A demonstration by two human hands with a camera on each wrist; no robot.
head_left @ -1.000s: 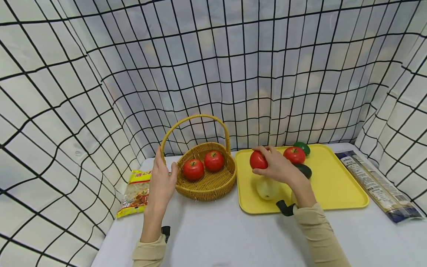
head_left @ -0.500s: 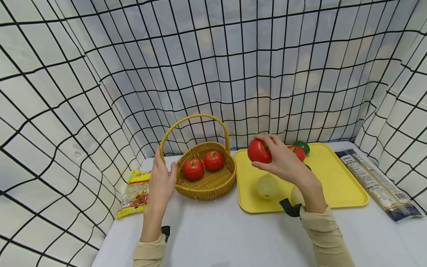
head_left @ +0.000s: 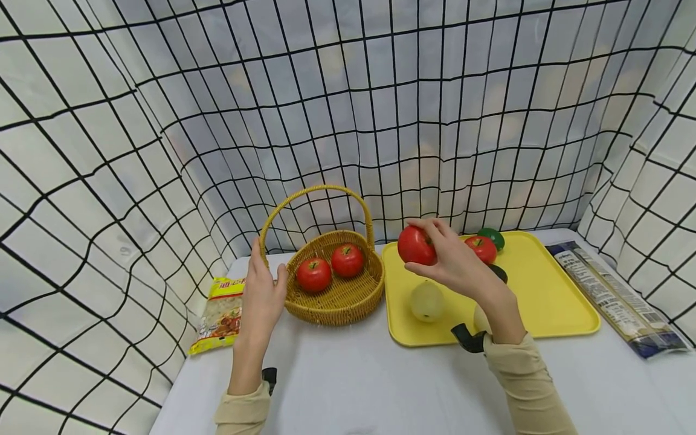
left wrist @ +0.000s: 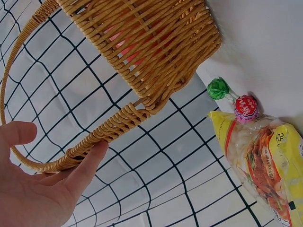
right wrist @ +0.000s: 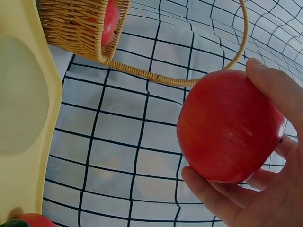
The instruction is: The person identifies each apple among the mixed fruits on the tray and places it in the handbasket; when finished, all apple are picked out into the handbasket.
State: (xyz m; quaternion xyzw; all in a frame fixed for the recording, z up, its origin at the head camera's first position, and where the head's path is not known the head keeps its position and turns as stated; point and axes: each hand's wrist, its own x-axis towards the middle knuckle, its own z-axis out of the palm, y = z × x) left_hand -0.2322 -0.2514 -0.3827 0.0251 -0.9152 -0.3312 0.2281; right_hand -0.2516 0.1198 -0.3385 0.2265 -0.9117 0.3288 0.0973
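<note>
- Desk (head_left: 353, 374) nearest, bearing the tray (head_left: 549, 296) on the right, the basket (head_left: 337, 315) left of it and the bag (head_left: 220, 323) further left.
- Pale fruit (head_left: 426, 302) on the near left part of the tray, nearer than the held tomato (head_left: 415, 246).
- Left hand (head_left: 263, 296), left of the basket: fingers extended, touching the left side of the handle (head_left: 327, 187), thumb spread away from them.
- Right hand (head_left: 455, 261), the one nearer the held tomato: fingers and thumb pinch it from the right, thumb on the near side.
- That tomato is in the air over the tray's far left part, to the left of the palm; it is roundish, with no clear long axis.
- Basket directly to its left, a gap between; the handle's right leg stands between it and the two tomatoes (head_left: 313, 275) inside, which lie towards the basket's left and far sides.
- Fourth tomato (head_left: 483, 248) farther right, on the tray.
- Net (head_left: 418, 80) farthest, behind everything.
</note>
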